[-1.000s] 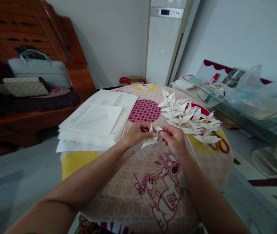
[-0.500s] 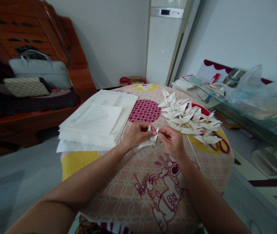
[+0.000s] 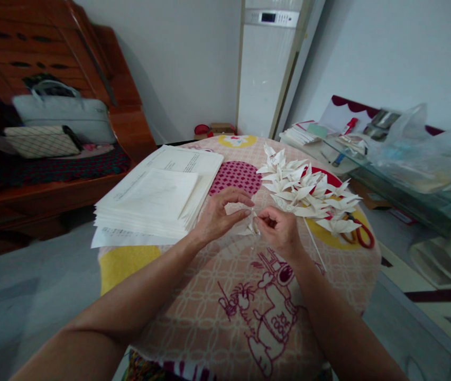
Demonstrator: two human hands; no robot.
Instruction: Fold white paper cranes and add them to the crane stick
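Observation:
Over the near half of the round table, my right hand (image 3: 278,230) pinches a small folded white paper crane (image 3: 253,226) at its right side. The crane is blurred and partly hidden by my fingers. Just to its left, my left hand (image 3: 223,214) has thumb and index finger apart, their tips beside the crane's top. Several similar paper cranes (image 3: 296,182) lie in a heap to the right of my hands. A stack of white paper (image 3: 149,196), with a smaller square stack on top, lies to the left.
Red-handled scissors (image 3: 364,235) lie by the right table edge, partly under the cranes. A thin white stick (image 3: 315,246) rests near my right wrist. A patterned cloth (image 3: 193,317) covers the table. At right stands a glass-topped cabinet (image 3: 399,190) with plastic bags.
My left thumb and index finger have spread apart from the paper crane. My right hand still pinches it, and the crane has turned and become blurred.

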